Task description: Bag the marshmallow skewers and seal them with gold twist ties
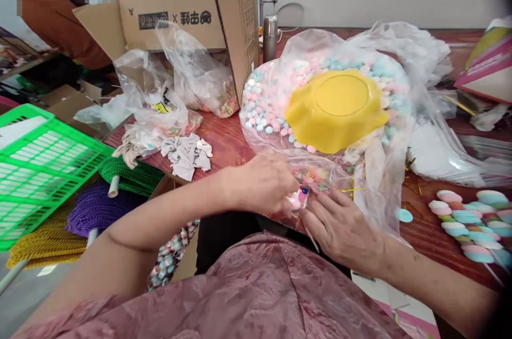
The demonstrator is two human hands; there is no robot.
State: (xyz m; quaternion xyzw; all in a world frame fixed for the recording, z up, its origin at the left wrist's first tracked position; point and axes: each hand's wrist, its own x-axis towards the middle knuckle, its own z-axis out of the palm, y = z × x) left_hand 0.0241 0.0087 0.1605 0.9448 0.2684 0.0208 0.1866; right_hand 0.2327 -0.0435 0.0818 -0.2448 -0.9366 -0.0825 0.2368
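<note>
At the table's front edge, a small clear wrapper [296,199] with a blue and red print and something pink inside sits between my hands. My left hand [266,182] is closed, its fingertips at the wrapper's left side. My right hand [344,227] pinches at the wrapper's lower right, where a thin white stick [314,239] pokes out below the fingers. Just behind lies a clear bag of small colourful candies [314,175]. Beyond that, a yellow wavy-rimmed bowl [340,110] rests upside down on a big clear bag of pink, blue and white marshmallows [264,104].
Marshmallow sticks [474,224] lie at the right, near stacked clear sleeves [436,147]. A cardboard box [180,14], grey cloth scraps [186,155] and a metal flask [270,38] stand behind. Left are a green basket [52,163] and corded bundles [98,208]. Another person [64,24] is back left.
</note>
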